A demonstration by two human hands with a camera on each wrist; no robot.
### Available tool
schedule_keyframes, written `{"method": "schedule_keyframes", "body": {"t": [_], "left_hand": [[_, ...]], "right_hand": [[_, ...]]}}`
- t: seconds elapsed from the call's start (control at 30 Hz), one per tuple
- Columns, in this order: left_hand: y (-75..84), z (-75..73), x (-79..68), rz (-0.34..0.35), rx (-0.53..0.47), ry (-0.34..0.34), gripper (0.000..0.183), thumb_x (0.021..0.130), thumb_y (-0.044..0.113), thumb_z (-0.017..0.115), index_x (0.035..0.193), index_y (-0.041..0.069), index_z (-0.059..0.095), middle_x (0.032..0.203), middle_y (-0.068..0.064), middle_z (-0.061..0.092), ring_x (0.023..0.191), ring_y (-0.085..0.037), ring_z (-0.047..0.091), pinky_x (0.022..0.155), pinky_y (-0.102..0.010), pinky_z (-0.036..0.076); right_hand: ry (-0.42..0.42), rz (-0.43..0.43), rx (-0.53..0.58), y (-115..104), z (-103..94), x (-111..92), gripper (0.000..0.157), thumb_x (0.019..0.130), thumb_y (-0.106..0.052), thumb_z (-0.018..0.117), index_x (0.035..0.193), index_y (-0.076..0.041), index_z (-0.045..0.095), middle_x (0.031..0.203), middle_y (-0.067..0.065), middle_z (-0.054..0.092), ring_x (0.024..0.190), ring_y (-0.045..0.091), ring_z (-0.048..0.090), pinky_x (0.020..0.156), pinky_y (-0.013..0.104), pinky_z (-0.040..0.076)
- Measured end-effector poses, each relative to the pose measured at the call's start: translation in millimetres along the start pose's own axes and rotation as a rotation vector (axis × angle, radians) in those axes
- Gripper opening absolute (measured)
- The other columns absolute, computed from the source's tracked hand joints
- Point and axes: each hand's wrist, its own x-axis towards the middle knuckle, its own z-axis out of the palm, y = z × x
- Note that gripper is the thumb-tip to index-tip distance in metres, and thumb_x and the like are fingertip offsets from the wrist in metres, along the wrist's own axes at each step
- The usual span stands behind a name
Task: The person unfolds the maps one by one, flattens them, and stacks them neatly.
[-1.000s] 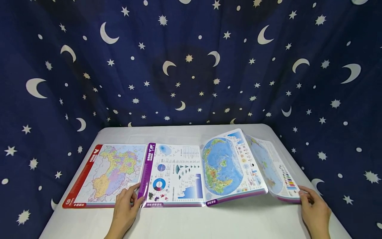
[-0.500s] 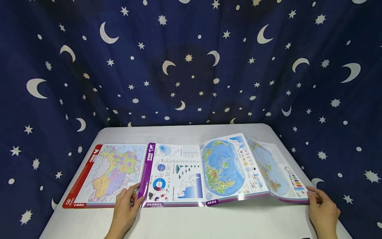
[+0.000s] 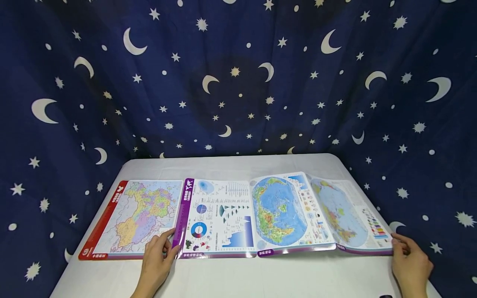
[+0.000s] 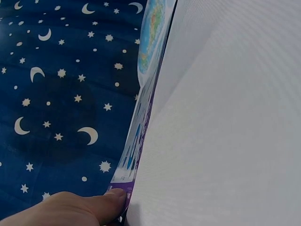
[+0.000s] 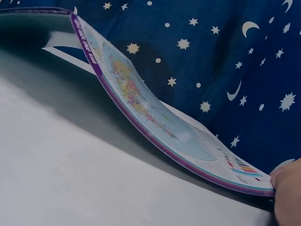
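A laminated folding map lies stretched across the table. Its left part is a red-edged map panel point(image 3: 149, 211). A purple-edged chart panel point(image 3: 220, 219) comes beside it, then a blue world map panel point(image 3: 281, 211) and a paler world map panel point(image 3: 343, 211) at the right. My left hand point(image 3: 158, 256) pinches the near edge by the purple strip; its thumb point(image 4: 110, 202) lies on that strip in the left wrist view. With my right hand point(image 3: 411, 263) I pinch the near right corner. The fold between the two world maps stands raised off the table, as the right wrist view shows.
A white cloth covers the table point(image 3: 290, 277). Dark blue curtains point(image 3: 238, 103) with moons and stars hang behind it and along both sides. A small dark object point(image 3: 386, 296) shows at the bottom edge, too cut off to identify.
My right hand has moved right, drawing the map's right corner with it. The world map panels have spread and their raised fold has sunk lower. My left hand has stayed in place.
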Motion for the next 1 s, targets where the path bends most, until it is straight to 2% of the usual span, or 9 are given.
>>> {"method": "schedule_keyframes", "body": {"t": [0.07, 0.13, 0.27, 0.4, 0.6, 0.8, 0.87, 0.93, 1.0], "left_hand": [[0.4, -0.3, 0.5, -0.006, 0.002, -0.004, 0.053, 0.079, 0.004, 0.09, 0.128, 0.007, 0.071, 0.075, 0.013, 0.045, 0.074, -0.003, 0.035, 0.079, -0.025, 0.025], [0.4, -0.3, 1.1, -0.006, 0.003, -0.007, 0.053, 0.08, 0.005, 0.09, 0.129, 0.007, 0.071, 0.075, 0.013, 0.045, 0.074, -0.003, 0.035, 0.079, -0.025, 0.025], [0.9, -0.7, 0.9, -0.003, -0.007, -0.003, 0.053, 0.079, 0.004, 0.09, 0.128, 0.007, 0.071, 0.076, 0.013, 0.044, 0.075, -0.002, 0.034, 0.078, -0.025, 0.025], [0.8, -0.3, 0.0, 0.001, -0.013, 0.009, 0.053, 0.078, 0.004, 0.091, 0.128, 0.007, 0.072, 0.076, 0.014, 0.044, 0.074, -0.001, 0.033, 0.077, -0.024, 0.024], [-1.0, 1.6, -0.1, 0.019, -0.017, 0.022, 0.053, 0.078, 0.004, 0.091, 0.128, 0.007, 0.072, 0.076, 0.014, 0.045, 0.074, -0.002, 0.035, 0.077, -0.025, 0.025], [-2.6, 1.8, 0.4, 0.026, -0.023, 0.022, 0.058, 0.077, 0.002, 0.091, 0.13, 0.006, 0.07, 0.074, 0.014, 0.045, 0.073, -0.004, 0.038, 0.078, -0.025, 0.025], [-2.9, 1.8, 0.6, 0.027, -0.024, 0.024, 0.058, 0.076, 0.002, 0.092, 0.13, 0.006, 0.07, 0.073, 0.015, 0.045, 0.073, -0.003, 0.038, 0.079, -0.026, 0.026], [-3.0, 1.5, 0.8, 0.026, -0.025, 0.023, 0.057, 0.075, 0.002, 0.092, 0.128, 0.006, 0.071, 0.073, 0.014, 0.046, 0.073, -0.004, 0.039, 0.08, -0.026, 0.027], [-2.9, 1.0, 0.9, 0.017, -0.022, 0.024, 0.056, 0.075, 0.003, 0.092, 0.126, 0.007, 0.072, 0.072, 0.014, 0.047, 0.072, -0.004, 0.04, 0.08, -0.026, 0.028]], "right_hand": [[-0.001, 0.007, 0.0, 2, -0.4, 1, 0.034, 0.105, -0.013, 0.054, 0.131, 0.003, 0.067, 0.102, 0.033, 0.068, 0.103, 0.052, 0.056, 0.101, 0.06, 0.027], [0.003, 0.02, 0.001, 4, -0.8, 2, 0.034, 0.105, -0.014, 0.054, 0.131, 0.002, 0.068, 0.082, 0.011, 0.073, 0.101, 0.049, 0.057, 0.102, 0.06, 0.027], [0.03, 0.002, 0.028, 8, -2.6, 4, 0.032, 0.104, -0.015, 0.057, 0.128, 0.0, 0.071, 0.067, -0.048, 0.037, 0.077, -0.001, 0.05, 0.099, 0.057, 0.029], [0.041, -0.019, 0.042, 9, -5.0, 5, 0.031, 0.103, -0.015, 0.057, 0.125, 0.002, 0.071, 0.072, -0.057, 0.023, 0.074, -0.027, 0.02, 0.095, 0.057, 0.027], [0.023, 0.002, 0.015, 12, -7.2, 10, 0.032, 0.103, -0.017, 0.056, 0.123, 0.003, 0.072, 0.07, -0.056, 0.021, 0.074, -0.005, 0.041, 0.092, 0.056, 0.026], [0.017, 0.013, 0.013, 17, -6.1, 12, 0.033, 0.104, -0.019, 0.057, 0.123, 0.003, 0.072, 0.069, -0.053, 0.026, 0.073, -0.01, 0.041, 0.094, 0.056, 0.027], [0.022, 0.022, 0.016, 17, -5.1, 11, 0.034, 0.104, -0.021, 0.058, 0.123, 0.003, 0.072, 0.068, -0.036, 0.054, 0.078, 0.007, 0.055, 0.096, 0.058, 0.026], [0.021, 0.039, 0.016, 16, -4.4, 10, 0.038, 0.104, -0.025, 0.06, 0.125, 0.004, 0.07, 0.086, -0.004, 0.077, 0.095, 0.034, 0.062, 0.1, 0.06, 0.026], [0.027, 0.059, 0.022, 15, -3.5, 7, 0.043, 0.103, -0.03, 0.062, 0.126, 0.005, 0.069, 0.112, 0.027, 0.074, 0.112, 0.052, 0.056, 0.103, 0.06, 0.026]]}}
